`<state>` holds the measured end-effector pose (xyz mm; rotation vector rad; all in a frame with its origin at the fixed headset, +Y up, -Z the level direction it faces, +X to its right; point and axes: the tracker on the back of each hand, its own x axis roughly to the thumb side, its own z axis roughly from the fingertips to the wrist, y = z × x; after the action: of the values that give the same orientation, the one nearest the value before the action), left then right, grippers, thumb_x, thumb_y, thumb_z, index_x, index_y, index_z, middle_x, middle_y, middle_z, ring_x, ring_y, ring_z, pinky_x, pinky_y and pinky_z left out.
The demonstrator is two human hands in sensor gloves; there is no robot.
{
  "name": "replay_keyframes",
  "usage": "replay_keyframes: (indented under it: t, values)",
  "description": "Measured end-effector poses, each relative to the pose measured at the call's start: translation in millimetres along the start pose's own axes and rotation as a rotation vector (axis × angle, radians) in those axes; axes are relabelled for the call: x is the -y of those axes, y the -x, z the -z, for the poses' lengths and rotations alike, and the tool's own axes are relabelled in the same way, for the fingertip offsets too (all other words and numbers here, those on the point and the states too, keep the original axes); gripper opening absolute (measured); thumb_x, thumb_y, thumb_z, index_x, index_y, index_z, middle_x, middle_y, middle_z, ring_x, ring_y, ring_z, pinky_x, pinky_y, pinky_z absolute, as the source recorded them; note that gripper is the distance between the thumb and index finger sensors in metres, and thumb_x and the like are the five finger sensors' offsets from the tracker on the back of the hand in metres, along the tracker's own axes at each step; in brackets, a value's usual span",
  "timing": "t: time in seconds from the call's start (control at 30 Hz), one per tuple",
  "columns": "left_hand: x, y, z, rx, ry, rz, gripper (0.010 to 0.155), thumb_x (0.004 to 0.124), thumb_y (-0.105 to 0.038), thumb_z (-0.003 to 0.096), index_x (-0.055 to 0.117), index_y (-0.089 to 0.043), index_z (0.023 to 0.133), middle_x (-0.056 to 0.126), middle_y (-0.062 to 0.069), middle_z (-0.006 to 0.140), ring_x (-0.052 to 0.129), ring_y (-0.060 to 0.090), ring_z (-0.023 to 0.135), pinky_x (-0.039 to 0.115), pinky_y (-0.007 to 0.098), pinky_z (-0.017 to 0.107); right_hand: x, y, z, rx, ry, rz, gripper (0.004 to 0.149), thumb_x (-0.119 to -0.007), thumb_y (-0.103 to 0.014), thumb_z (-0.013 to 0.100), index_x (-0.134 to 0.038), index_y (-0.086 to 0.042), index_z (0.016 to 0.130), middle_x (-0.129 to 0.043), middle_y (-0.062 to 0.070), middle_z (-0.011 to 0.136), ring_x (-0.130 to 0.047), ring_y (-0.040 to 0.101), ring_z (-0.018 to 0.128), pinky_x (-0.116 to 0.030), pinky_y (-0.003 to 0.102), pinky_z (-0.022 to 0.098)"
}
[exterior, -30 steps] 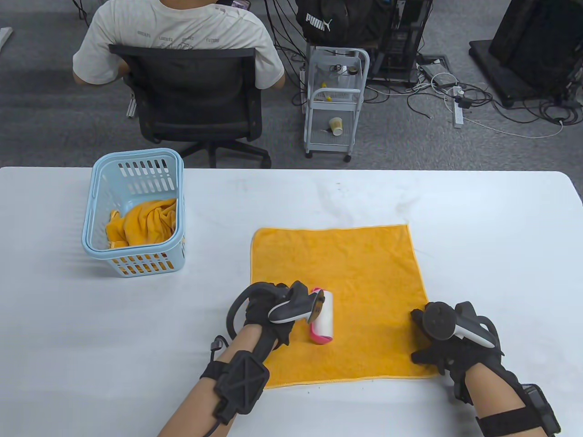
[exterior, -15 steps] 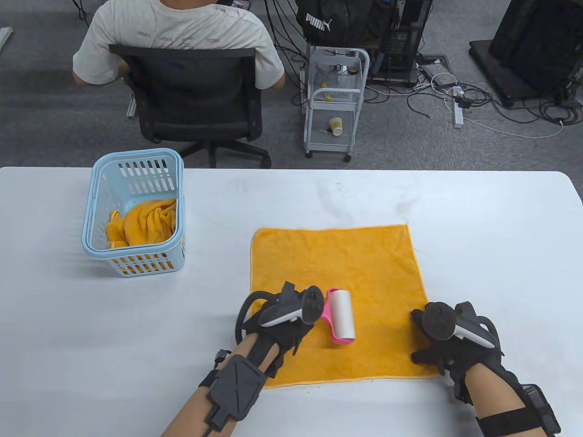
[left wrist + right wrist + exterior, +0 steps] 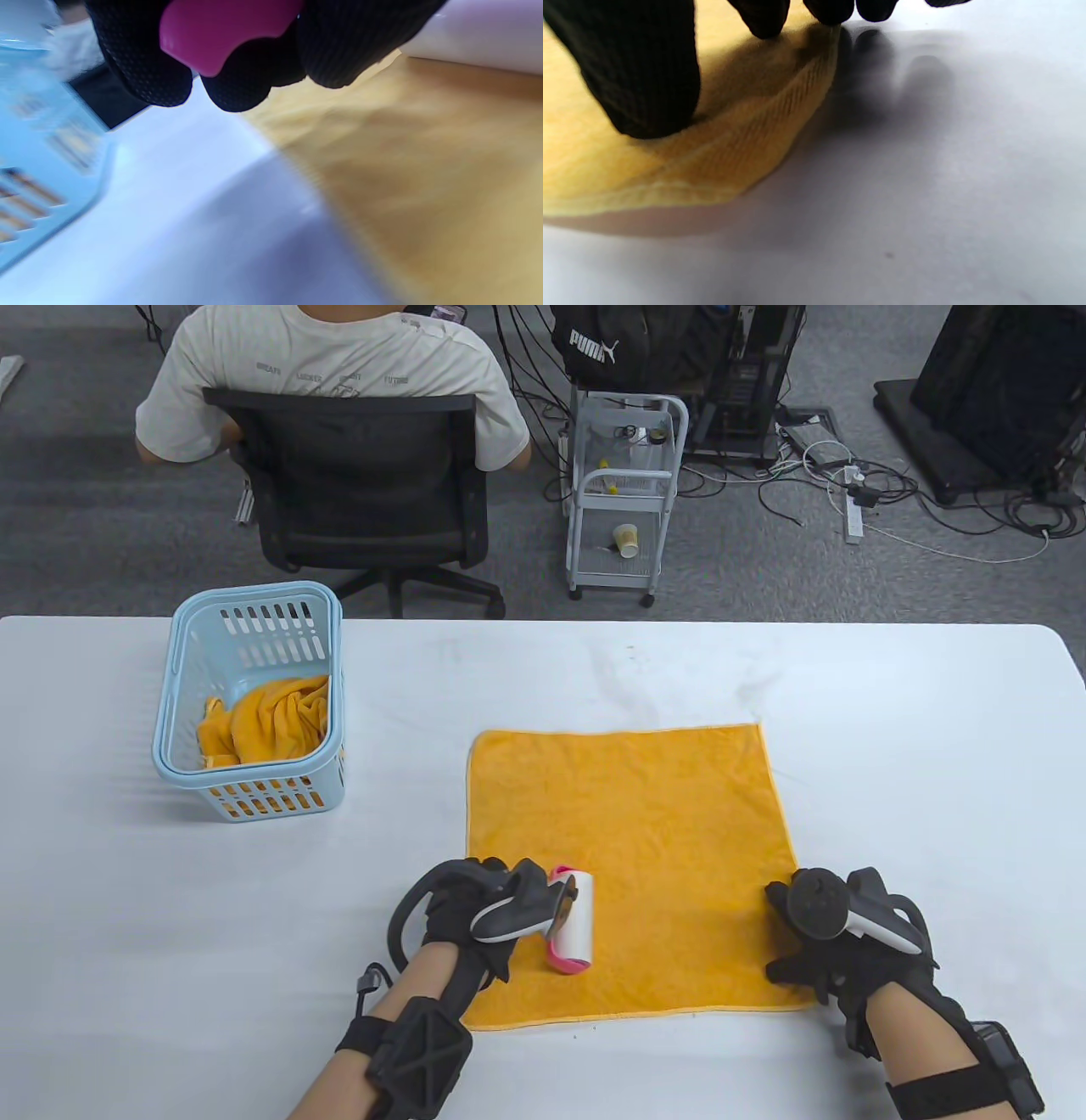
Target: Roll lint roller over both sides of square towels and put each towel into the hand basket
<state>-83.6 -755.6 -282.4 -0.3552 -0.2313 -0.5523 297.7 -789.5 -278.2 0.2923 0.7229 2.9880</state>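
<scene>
Orange towel (image 3: 624, 865) lay flat on the table (image 3: 764, 670), and the roller (image 3: 573, 920) sat on its near-left part, close to the left edge. The left hand (image 3: 475, 903) had its fingers (image 3: 140, 63) curled round the pink handle, which the left wrist view showed clearly. The roller's long axis ran roughly near-to-far, so it could only really roll sideways, and nearly all the uncovered cloth lay to its right and far side. I'd guess the next stroke needed to go right, toward the right hand (image 3: 836, 937).

That hand wasn't gripping anything; its fingertips (image 3: 653, 84) just pressed down on the near-right corner, pinning it, which should stop the cloth bunching up.

Far left stood the basket (image 3: 191, 768), with another orange towel (image 3: 267, 721) crumpled inside, well apart from the one on the table.
</scene>
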Motion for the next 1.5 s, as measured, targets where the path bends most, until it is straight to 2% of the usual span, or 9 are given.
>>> replay_keyframes:
  t: [0.1,0.2,0.33,0.47,0.57,0.67,1.13,1.3,1.5]
  values:
    - [9.2,22.7,-7.5,-0.043,0.016,-0.019,0.046,0.079,-0.035,0.0525,0.056,-0.037,0.093,0.075,-0.004,0.095,0.09,0.026,0.08,0.079,0.057,0.064,0.2,0.0,-0.1,0.001,-0.001,-0.003,0.096,-0.091,-0.055,0.042,-0.04,-0.018,0.114,-0.032,0.023,0.116,-0.033,0.054,0.105,-0.042,0.074,0.068]
    - [5.5,25.1,-13.9,0.029,0.027,-0.263,0.05,0.079,-0.037,0.0526,0.053,-0.035,0.096,0.072,-0.002,0.095,0.087,0.027,0.078,0.077,0.057,0.065,0.2,0.0,-0.1,0.001,-0.001,-0.003,0.097,-0.091,-0.055,0.042,-0.04,-0.018,0.114,-0.032,0.023,0.116,-0.033,0.054,0.105,-0.042,0.074,0.068]
    - [-21.1,-15.6,-17.7,0.193,-0.041,-0.473,0.06,0.077,-0.046,0.0507,0.046,-0.032,0.1,0.068,-0.001,0.097,0.085,0.027,0.079,0.077,0.055,0.064,-0.1,0.1,-0.2,0.0,0.0,-0.001,0.096,-0.091,-0.055,0.042,-0.04,-0.018,0.114,-0.031,0.023,0.116,-0.033,0.054,0.105,-0.042,0.074,0.068]
    - [-41.7,-70.0,-17.0,0.344,-0.059,-0.486,0.06,0.073,-0.048,0.0512,0.044,-0.031,0.101,0.066,0.0,0.098,0.084,0.027,0.08,0.077,0.055,0.064,0.0,0.0,-0.1,0.0,0.0,-0.001,0.096,-0.091,-0.055,0.042,-0.04,-0.018,0.114,-0.031,0.022,0.116,-0.033,0.054,0.105,-0.042,0.074,0.068]
    - [-44.3,-93.2,-13.2,0.365,-0.063,-0.423,0.059,0.073,-0.047,0.0515,0.044,-0.031,0.101,0.066,0.0,0.099,0.084,0.028,0.081,0.077,0.055,0.065,0.0,0.0,-0.1,0.0,0.0,-0.001,0.096,-0.091,-0.055,0.042,-0.04,-0.018,0.114,-0.031,0.022,0.116,-0.033,0.054,0.105,-0.042,0.074,0.068]
    - [-36.7,-95.5,-8.1,0.33,-0.048,-0.334,0.057,0.074,-0.046,0.051,0.048,-0.031,0.1,0.068,0.001,0.098,0.084,0.029,0.081,0.076,0.057,0.065,-0.4,0.0,-0.3,-0.001,0.001,0.003,0.096,-0.091,-0.055,0.042,-0.04,-0.018,0.114,-0.031,0.022,0.116,-0.033,0.054,0.105,-0.042,0.074,0.068]
    - [32.7,14.5,-20.8,0.03,0.086,-0.197,0.043,0.078,-0.037,0.0528,0.058,-0.036,0.091,0.075,-0.003,0.095,0.09,0.027,0.08,0.077,0.059,0.064,-0.2,-0.2,0.1,0.001,-0.007,-0.001,0.096,-0.091,-0.055,0.042,-0.039,-0.018,0.114,-0.031,0.023,0.116,-0.033,0.054,0.105,-0.042,0.074,0.068]
    - [46.8,36.1,-26.4,0.071,0.113,-0.351,0.05,0.077,-0.044,0.0511,0.053,-0.037,0.095,0.073,-0.004,0.096,0.088,0.026,0.081,0.076,0.056,0.066,-0.2,-0.2,0.2,0.0,-0.008,-0.001,0.096,-0.091,-0.055,0.042,-0.039,-0.018,0.114,-0.03,0.023,0.116,-0.033,0.054,0.105,-0.043,0.074,0.068]
    - [59.8,87.4,-34.9,0.024,0.01,-0.688,0.066,0.074,-0.057,0.0449,0.042,-0.04,0.1,0.07,-0.006,0.094,0.086,0.023,0.077,0.077,0.053,0.066,-0.4,-0.1,0.3,0.0,-0.009,0.002,0.096,-0.091,-0.055,0.042,-0.039,-0.018,0.114,-0.03,0.023,0.116,-0.033,0.054,0.105,-0.042,0.074,0.068]
